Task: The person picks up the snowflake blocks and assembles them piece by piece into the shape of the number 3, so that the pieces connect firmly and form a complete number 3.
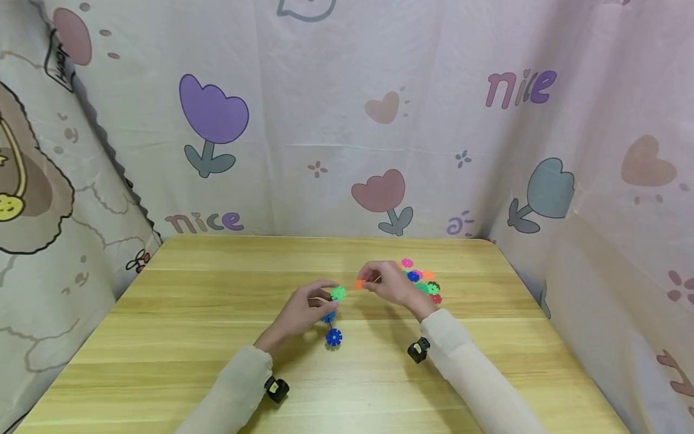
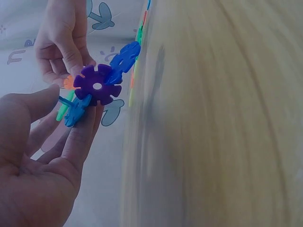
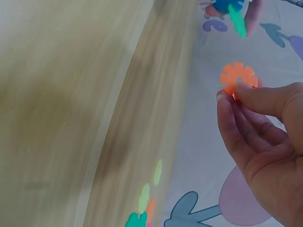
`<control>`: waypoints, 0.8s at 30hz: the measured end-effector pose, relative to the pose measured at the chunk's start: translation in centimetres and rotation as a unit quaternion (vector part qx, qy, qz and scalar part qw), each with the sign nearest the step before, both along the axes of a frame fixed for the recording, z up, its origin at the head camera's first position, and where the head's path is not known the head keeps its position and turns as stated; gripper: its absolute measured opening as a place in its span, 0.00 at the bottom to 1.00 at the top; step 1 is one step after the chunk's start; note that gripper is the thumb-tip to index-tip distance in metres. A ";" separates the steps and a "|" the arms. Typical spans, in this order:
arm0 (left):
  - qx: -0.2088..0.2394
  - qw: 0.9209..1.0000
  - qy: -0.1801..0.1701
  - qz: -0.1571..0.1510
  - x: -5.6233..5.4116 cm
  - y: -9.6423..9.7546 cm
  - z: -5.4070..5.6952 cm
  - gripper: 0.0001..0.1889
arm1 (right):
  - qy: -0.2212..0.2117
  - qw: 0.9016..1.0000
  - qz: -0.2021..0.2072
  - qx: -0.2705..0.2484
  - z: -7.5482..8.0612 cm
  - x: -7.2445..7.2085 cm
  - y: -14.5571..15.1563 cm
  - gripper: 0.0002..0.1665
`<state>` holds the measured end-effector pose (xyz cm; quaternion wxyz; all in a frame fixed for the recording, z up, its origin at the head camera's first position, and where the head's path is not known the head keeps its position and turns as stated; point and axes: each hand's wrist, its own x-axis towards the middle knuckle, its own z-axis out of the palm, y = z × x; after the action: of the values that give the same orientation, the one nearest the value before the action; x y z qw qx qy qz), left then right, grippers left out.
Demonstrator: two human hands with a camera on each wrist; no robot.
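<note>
My left hand (image 1: 305, 308) holds a small chain of joined snowflake discs between thumb and fingers. In the left wrist view the chain has a dark blue disc (image 2: 126, 57), a purple disc (image 2: 89, 85) and a lighter blue disc (image 2: 76, 112). A green disc (image 1: 338, 293) sits at its upper end, and a dark blue one (image 1: 334, 337) hangs at the bottom. My right hand (image 1: 391, 283) pinches an orange snowflake disc (image 3: 238, 75) by its edge between thumb and fingertips. The orange disc is apart from the green one, a short gap to its right.
Behind the right hand, a loose pile of colourful snowflake discs (image 1: 432, 289) lies on the wooden table (image 1: 217, 271). A patterned curtain (image 1: 303, 181) hangs at the table's back edge and along both sides. Each wrist carries a small black camera (image 1: 277, 389).
</note>
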<state>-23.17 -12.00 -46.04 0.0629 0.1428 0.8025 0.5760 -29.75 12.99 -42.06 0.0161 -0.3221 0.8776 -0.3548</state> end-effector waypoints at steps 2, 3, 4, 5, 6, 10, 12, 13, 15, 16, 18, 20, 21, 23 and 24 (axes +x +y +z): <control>0.000 1.000 0.002 0.000 0.0 0.0 0.0 0.20 | 0.004 1.000 0.006 0.001 0.1 0.2 -0.2 0.05; -0.001 1.000 0.003 0.000 0.0 0.1 0.0 0.20 | 0.005 1.000 0.008 0.000 0.2 0.4 -0.3 0.05; -0.001 1.000 0.004 -0.001 0.0 0.1 0.0 0.20 | 0.004 1.000 0.010 -0.001 0.3 0.4 -0.4 0.05; -0.001 1.000 0.006 -0.001 0.0 0.1 -0.1 0.20 | 0.004 1.000 0.011 -0.001 0.3 0.5 -0.5 0.05; -0.002 1.000 0.007 -0.001 0.0 0.1 -0.1 0.20 | 0.003 1.000 0.012 -0.002 0.4 0.6 -0.5 0.05; -0.003 1.000 0.003 0.002 0.0 0.2 0.0 0.20 | 0.000 1.000 0.015 -0.006 0.4 0.7 -0.8 0.05; -0.001 1.000 -0.002 0.005 0.0 0.2 0.0 0.20 | 0.001 1.000 0.017 -0.009 0.4 0.8 -0.9 0.05; 0.000 1.000 -0.004 0.006 0.1 0.3 0.0 0.20 | 0.001 1.000 0.018 -0.011 0.4 0.9 -0.9 0.04; 0.004 1.000 -0.007 0.007 0.1 0.3 0.0 0.20 | 0.001 1.000 0.018 -0.013 0.4 0.9 -1.0 0.04; 0.005 1.000 -0.007 0.007 0.0 0.3 0.0 0.20 | 0.001 1.000 0.019 -0.014 0.4 1.0 -1.0 0.03; 0.007 1.000 -0.006 0.006 0.0 0.3 0.0 0.20 | 0.002 1.000 0.019 -0.014 0.3 1.0 -1.1 0.02; 0.007 1.000 -0.004 0.005 0.0 0.3 -0.1 0.20 | 0.004 1.000 0.020 -0.014 0.3 1.0 -1.2 0.01; 0.007 1.000 -0.003 0.005 0.0 0.3 -0.1 0.20 | 0.005 1.000 0.022 -0.016 0.3 1.0 -1.2 0.02; 0.006 1.000 -0.001 0.004 -0.1 0.3 -0.1 0.20 | 0.007 1.000 0.023 -0.017 0.2 1.0 -1.2 0.03; 0.005 1.000 0.000 0.003 -0.1 0.3 -0.1 0.20 | 0.008 1.000 0.023 -0.018 0.2 1.0 -1.2 0.03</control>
<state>-23.23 -11.72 -46.18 0.0604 0.1410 0.7999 0.5802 -28.76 11.81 -41.87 0.0119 -0.3452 0.8634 -0.3677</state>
